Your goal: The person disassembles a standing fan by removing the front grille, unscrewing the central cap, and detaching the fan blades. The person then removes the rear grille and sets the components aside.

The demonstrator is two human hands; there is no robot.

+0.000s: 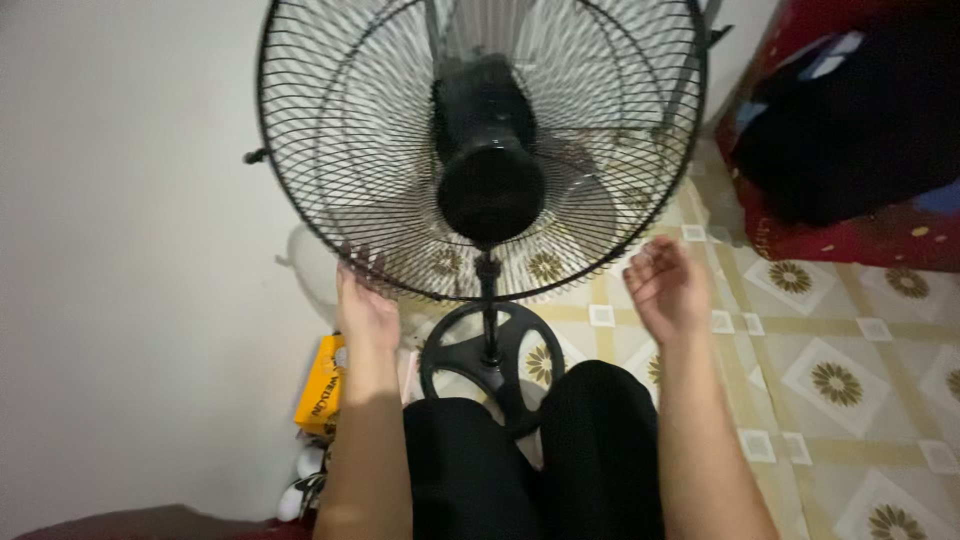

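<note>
A plain white wall [120, 200] fills the left side. Low down beside it sits a small yellow box [320, 398], close to the person's left arm.

The left hand [365, 300] reaches up to the bottom edge of the fan's round wire cage [330, 130]. Its fingers [358, 258] touch the black wires at the lower left of the cage and curl onto them a little, but I cannot tell if they really grip.

The fan [488, 190] stands right in front of the person, in the middle. It is black, with a dark round middle part. A thin black pole [489, 310] goes down to a round black base [470, 350] on the floor, just in front of the person's knees in black trousers [540, 460].

The right hand [668, 290] is open, palm up, fingers loose. It holds nothing and floats just beside the lower right of the cage, not touching it.

The floor [850, 330] has pale tiles with brown flower shapes. Far right, a dark bundle lies on a red cloth [880, 240].
</note>
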